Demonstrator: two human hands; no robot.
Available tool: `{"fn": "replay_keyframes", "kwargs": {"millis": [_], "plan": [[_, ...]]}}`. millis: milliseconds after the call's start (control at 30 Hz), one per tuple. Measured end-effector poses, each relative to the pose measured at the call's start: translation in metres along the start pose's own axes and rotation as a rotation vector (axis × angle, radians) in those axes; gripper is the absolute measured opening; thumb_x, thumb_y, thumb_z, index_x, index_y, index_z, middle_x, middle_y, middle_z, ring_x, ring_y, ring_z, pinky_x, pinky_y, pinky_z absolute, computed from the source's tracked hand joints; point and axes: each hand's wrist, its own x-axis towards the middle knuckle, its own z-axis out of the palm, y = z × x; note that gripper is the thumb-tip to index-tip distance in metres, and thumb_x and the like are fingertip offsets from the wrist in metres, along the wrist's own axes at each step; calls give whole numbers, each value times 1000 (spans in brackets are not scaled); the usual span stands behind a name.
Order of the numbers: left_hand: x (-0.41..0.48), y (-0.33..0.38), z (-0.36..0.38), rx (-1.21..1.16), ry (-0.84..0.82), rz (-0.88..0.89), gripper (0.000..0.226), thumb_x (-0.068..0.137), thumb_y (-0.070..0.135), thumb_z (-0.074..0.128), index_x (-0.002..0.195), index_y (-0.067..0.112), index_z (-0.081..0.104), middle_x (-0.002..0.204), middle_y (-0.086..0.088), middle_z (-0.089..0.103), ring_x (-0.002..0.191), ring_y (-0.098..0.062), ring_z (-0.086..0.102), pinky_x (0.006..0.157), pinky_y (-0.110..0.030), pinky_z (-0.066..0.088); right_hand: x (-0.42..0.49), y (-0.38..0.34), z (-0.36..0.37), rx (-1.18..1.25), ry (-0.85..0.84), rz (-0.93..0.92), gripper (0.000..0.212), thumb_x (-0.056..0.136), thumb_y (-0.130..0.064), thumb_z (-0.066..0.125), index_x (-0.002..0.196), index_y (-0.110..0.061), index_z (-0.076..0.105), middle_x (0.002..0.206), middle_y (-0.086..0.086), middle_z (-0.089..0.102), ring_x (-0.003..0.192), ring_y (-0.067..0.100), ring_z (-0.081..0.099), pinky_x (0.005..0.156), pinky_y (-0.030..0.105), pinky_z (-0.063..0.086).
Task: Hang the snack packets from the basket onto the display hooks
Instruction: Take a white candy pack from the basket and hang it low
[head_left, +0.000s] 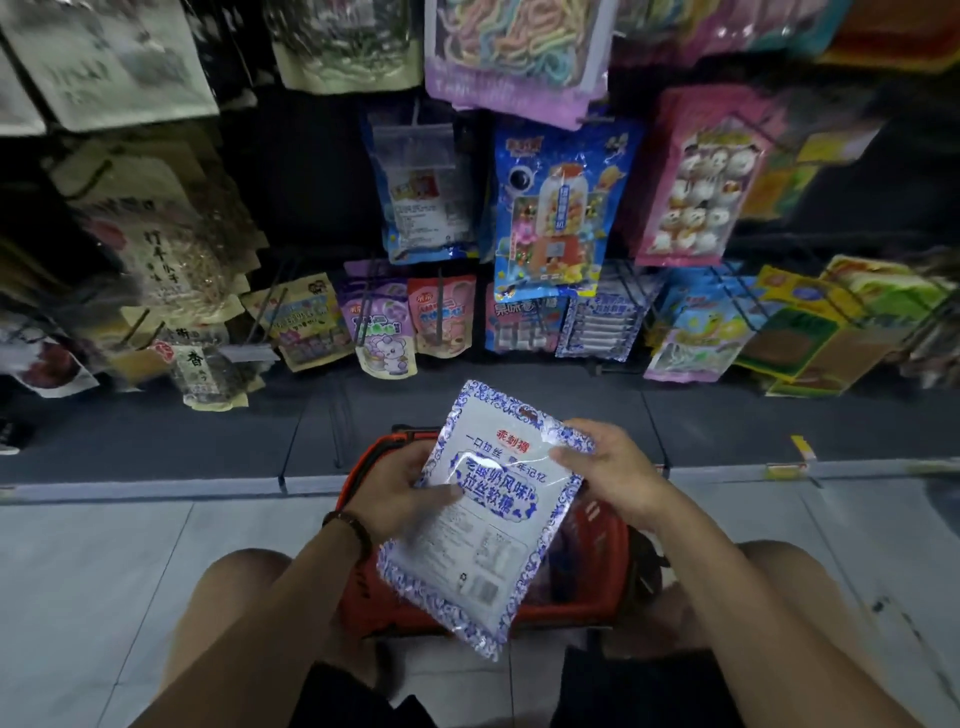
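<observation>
The white-and-blue snack packet (488, 540) was held between both hands, directly above the red basket (358, 603) on the floor. It was tilted, with one lower corner toward the person. The left hand (400, 493) pinched its left edge, thumb on the printed face and fingers behind. The right hand (613, 467) gripped the upper right edge, thumb in front. Both forearms reached forward over bent knees.

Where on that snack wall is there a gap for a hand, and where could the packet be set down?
The dark panel between the beige packets and the blue hanging packet is bare. The held packet could lie on the grey ledge under the bottom row or the floor tiles left of the red basket. The bottom row is crowded, packets overlapping.
</observation>
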Motion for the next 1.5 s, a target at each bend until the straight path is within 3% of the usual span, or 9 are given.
{"fn": "replay_keyframes", "kwargs": {"millis": [133,500,700,833,933,1033,1200,1400,1500], "plan": [[-15,16,23,-143,89,16,34,99,8,69,132,18,66,126,2,76,116,-19,73,95,-37,58,-14,6,16,268,269,77,44,84,-49,84,97,-9,71,104,10,80,95,29,74,82,39,48],[-19,37,48,-180,298,-10,24,93,16,77,116,19,72,113,0,80,106,-24,76,94,-46,61,-34,7,26,451,166,-18,18,99,-6,69,115,-5,75,113,13,81,105,29,77,81,33,60],[-29,42,72,252,684,61,76,73,44,91,132,28,46,127,7,48,111,-13,55,96,-34,50,-34,-3,34,433,285,-27,17,97,-6,72,114,-7,74,106,8,83,100,29,79,82,40,64],[-37,46,95,219,341,177,67,80,65,73,139,45,47,139,20,42,123,-5,52,100,-29,50,-34,-10,51,342,311,-94,14,94,-25,80,99,-12,77,90,14,77,86,29,71,82,43,55],[-34,56,102,-111,255,180,56,92,48,72,143,35,50,142,14,57,121,-3,63,90,-22,56,-41,-19,58,235,161,-138,12,102,-24,69,103,-23,80,102,-4,80,99,13,75,90,29,59],[-26,65,102,-226,319,197,35,99,20,69,132,19,58,120,5,74,112,-10,71,86,-21,57,-46,-25,56,186,12,-232,27,109,-19,55,114,-20,81,122,-6,77,116,9,72,99,26,57],[-18,85,86,-154,413,65,12,104,41,59,92,42,56,95,25,60,99,-8,64,90,-33,44,-34,-23,25,13,230,-325,14,104,-27,66,116,-30,73,112,-6,77,107,12,72,93,30,58],[1,83,66,-200,190,33,17,104,41,60,119,38,67,121,20,74,109,4,68,107,-35,48,-3,-28,-18,86,408,-160,46,99,-43,70,137,-18,63,121,-4,71,115,12,67,98,31,52],[11,87,67,-135,169,79,24,104,36,61,127,35,68,123,20,74,116,1,69,101,-28,53,7,-23,-28,132,389,-173,46,90,-57,72,114,-18,76,109,5,78,107,25,73,102,50,56]]}}
